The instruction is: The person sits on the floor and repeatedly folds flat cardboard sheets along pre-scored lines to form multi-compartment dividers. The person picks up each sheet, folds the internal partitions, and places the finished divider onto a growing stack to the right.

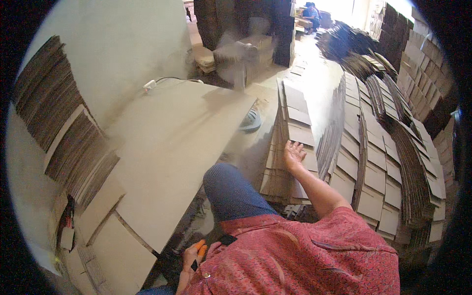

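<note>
My right hand (295,156) reaches forward, its fingers spread flat on a tall stack of folded brown cardboard pieces (300,132). The pieces overlap like steps, and the stack stands to the right of my knee. Low beside my lap is my left hand (191,256), with orange coverings (199,246) on its fingertips and a dark band near the wrist. Those fingers look apart and hold nothing that I can see. To the left stretches a broad pale tabletop (162,128), with flat cardboard pieces (105,201) on its near left part.
Long rows of stacked cardboard (373,162) fill the right side. More cardboard stacks (54,98) lean by the left wall. A fan (243,54) stands beyond the table, near a white power strip (150,85). A person (310,17) sits far back in bright light.
</note>
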